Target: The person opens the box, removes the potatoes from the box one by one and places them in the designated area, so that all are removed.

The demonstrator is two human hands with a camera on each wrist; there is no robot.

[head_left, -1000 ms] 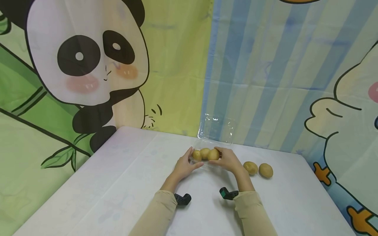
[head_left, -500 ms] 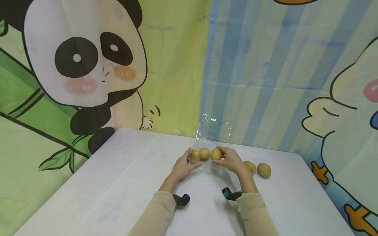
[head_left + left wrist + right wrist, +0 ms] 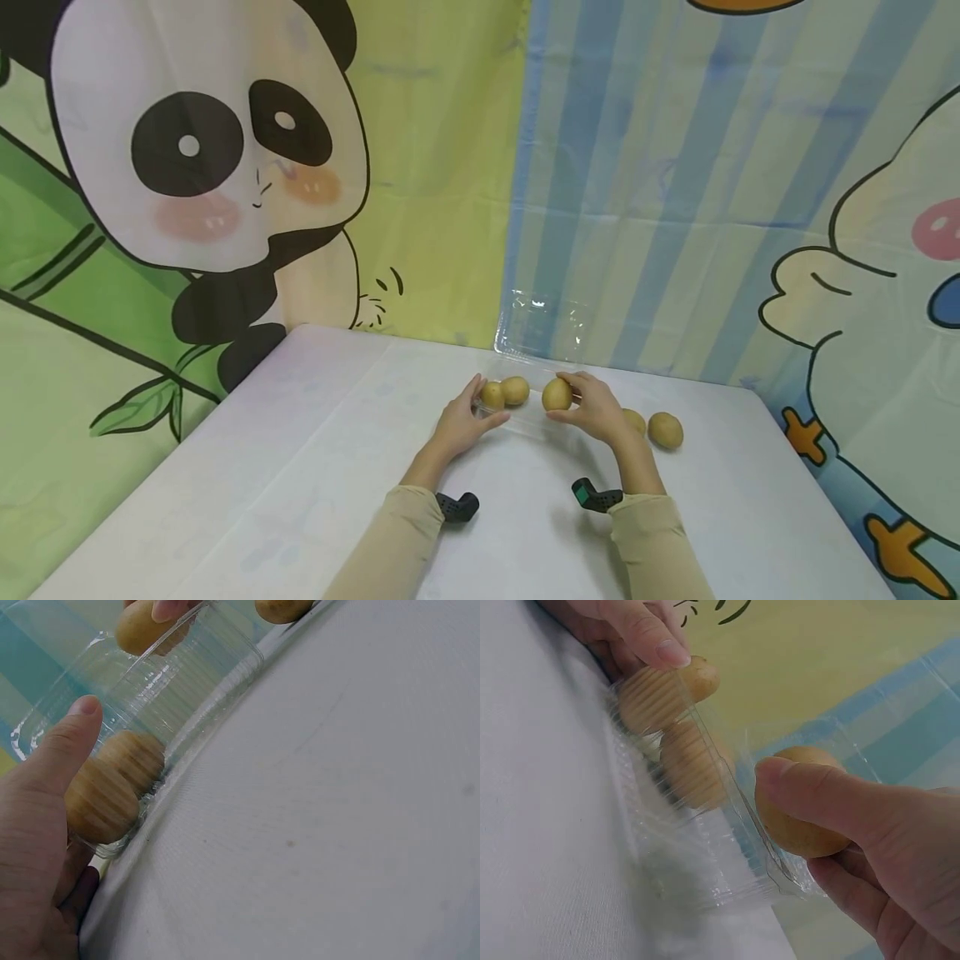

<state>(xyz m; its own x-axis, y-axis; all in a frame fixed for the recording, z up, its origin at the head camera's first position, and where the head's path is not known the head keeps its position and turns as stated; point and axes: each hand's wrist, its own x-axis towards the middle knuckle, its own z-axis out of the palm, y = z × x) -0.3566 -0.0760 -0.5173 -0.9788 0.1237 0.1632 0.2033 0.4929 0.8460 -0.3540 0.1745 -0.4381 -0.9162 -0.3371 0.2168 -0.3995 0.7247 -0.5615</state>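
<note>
My left hand (image 3: 459,421) grips the left end of a clear plastic clamshell container (image 3: 217,656), thumb along its near wall. Two potatoes lie in that end: one potato (image 3: 492,396) beside my fingers, another potato (image 3: 515,390) just right of it. Between the thumb and fingers of my right hand (image 3: 596,407) is a third potato (image 3: 557,395), held at the container's right end. In the right wrist view this potato overlaps the ribbed wall's rim. The container's hinged lid (image 3: 540,325) stands raised at the back.
Two more potatoes lie on the white table (image 3: 315,467) to the right: a nearer-in potato (image 3: 633,422), partly behind my right wrist, and an outer potato (image 3: 666,430). A printed curtain (image 3: 442,175) with a panda hangs behind the table's back edge.
My right hand has drawn its potato to the right, opening a gap from the two other potatoes. My left hand stays at the container's left end.
</note>
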